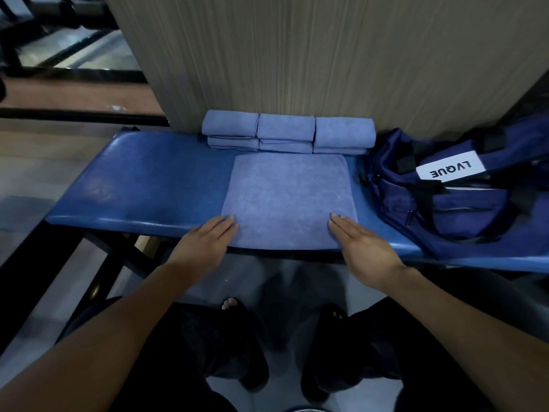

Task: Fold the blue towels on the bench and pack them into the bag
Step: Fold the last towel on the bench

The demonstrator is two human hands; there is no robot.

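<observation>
A light blue towel [288,197] lies flat on the blue padded bench [142,188], folded into a rough square. My left hand [208,242] rests flat on its near left corner, fingers together. My right hand [359,248] lies flat on its near right corner. Neither hand grips the cloth. Behind the flat towel, several folded blue towels [286,133] sit in a row of small stacks against the wall. A dark blue duffel bag [463,197] with a white "LVQUE" label lies on the bench at the right.
A ribbed beige wall panel [326,55] rises directly behind the bench. The bench's black frame [124,254] runs below its near edge. My legs and feet [231,304] stand under the near edge on a pale floor.
</observation>
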